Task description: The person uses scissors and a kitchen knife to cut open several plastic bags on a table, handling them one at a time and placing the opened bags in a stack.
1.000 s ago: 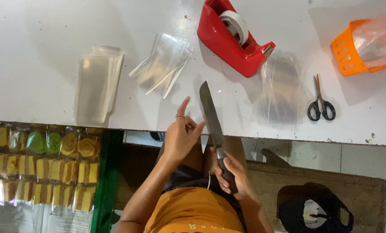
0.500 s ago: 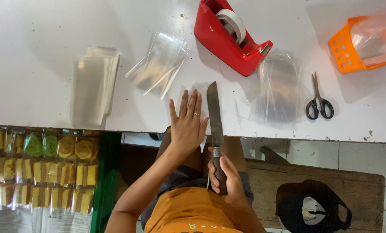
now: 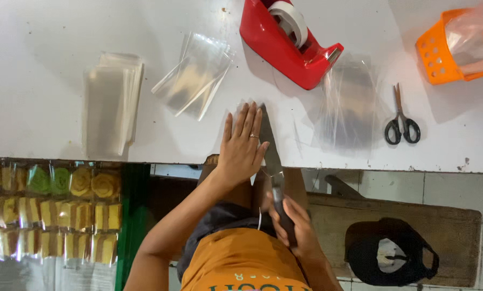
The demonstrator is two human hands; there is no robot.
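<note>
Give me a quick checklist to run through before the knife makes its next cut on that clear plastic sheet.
1. Sheet pinned: left hand lies flat on the clear plastic sheet at the table edge. Ok.
2. Grip on the knife: right hand is wrapped around the dark handle. Ok.
3. Fingers away from the blade: the left hand lies right against the blade's side. Not ok.
4. Cutting edge direction: cannot tell.
5. Space around the cut: red tape dispenser, scissors and stack of clear bags lie apart from the blade. Ok.
6. Loose clear film to the right lies near the blade tip, apart from it. Ok.
</note>
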